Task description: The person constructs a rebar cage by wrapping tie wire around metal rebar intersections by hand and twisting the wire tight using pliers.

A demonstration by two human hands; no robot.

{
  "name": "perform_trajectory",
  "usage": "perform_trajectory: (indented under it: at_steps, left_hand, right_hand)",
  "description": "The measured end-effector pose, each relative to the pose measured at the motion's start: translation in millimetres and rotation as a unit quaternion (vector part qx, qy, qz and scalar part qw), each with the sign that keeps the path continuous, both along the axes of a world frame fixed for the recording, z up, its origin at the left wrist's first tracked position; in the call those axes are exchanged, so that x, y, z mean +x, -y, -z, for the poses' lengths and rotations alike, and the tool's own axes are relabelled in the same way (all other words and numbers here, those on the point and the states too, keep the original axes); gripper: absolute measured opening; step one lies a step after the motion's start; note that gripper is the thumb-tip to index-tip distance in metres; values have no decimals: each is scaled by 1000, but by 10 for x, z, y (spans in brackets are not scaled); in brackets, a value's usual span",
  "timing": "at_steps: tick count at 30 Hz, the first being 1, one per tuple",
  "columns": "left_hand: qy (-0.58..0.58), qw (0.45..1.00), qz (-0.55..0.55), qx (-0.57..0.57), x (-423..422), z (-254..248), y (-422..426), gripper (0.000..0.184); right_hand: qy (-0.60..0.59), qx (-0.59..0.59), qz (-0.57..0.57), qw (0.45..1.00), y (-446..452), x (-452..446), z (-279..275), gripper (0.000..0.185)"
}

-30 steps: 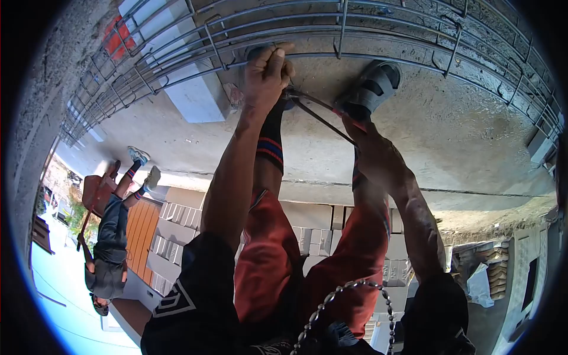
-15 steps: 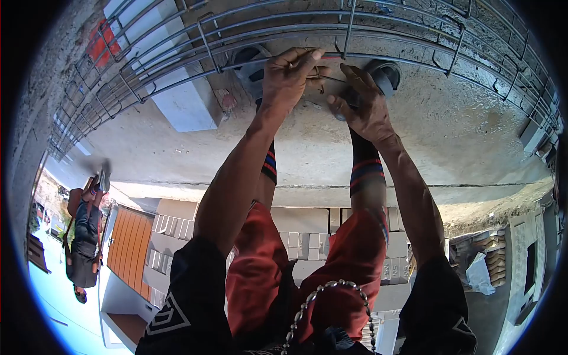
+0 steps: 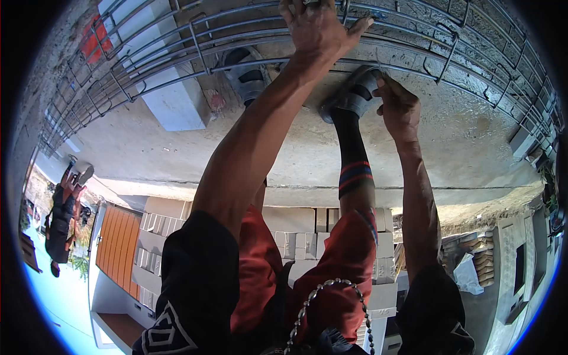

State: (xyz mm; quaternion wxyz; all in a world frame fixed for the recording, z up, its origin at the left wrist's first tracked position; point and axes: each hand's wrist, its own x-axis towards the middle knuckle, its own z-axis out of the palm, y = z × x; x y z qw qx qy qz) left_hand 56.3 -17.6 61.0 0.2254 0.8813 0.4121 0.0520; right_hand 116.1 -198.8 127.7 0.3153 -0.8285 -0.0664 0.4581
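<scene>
My left hand [image 3: 316, 35] reaches over the bars of a long steel rebar cage [image 3: 195, 47] at the top of the view. Its fingers are curled and partly cut off by the frame edge, and its thumb points out to the right. Whatever lies under the fingers is hidden. Lower and to the right, my right hand [image 3: 401, 112] is closed in a pinch beside my right shoe [image 3: 355, 92], near the cage's lower bar; the pinched thing is too small to name. My left shoe [image 3: 245, 74] is behind the cage bars.
A pale block [image 3: 177, 103] lies under the cage at the left, near a red object [image 3: 96, 40]. Another person [image 3: 61, 222] stands far left. Stacked grey blocks [image 3: 290, 220], an orange slatted panel [image 3: 118, 245] and stacked sacks [image 3: 484, 260] are behind.
My left hand has moved up and right over the cage bars. My right hand has let go of the red-handled tool, moved right and closed. The other person has shifted left.
</scene>
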Motion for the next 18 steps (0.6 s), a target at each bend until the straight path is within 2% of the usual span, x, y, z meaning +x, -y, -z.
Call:
perform_trajectory:
  at_steps: [1,4,7,10,13,16,18]
  left_hand:
    - [-63,998,2,20,57,2,2,61]
    - [-119,989,-48,-68,198,-101,-50,57]
    - [-91,996,-9,-17,131,-45,-53,54]
    - [-128,989,72,11,118,-85,-152,48]
    - [-119,985,120,46,-9,77,-203,44]
    - [19,995,97,7,-105,170,-228,36]
    - [13,992,123,1,-164,166,-281,38]
  right_hand:
    - [15,13,-31,999,67,23,31,25]
    - [-31,-10,-14,999,164,100,17,26]
    - [-70,5,19,997,184,161,-26,26]
    - [-94,18,16,995,224,288,-71,26]
    - [-103,16,23,994,255,403,-68,26]
    - [-82,24,-4,996,240,481,-70,29]
    - [-72,70,-2,995,237,456,31,26]
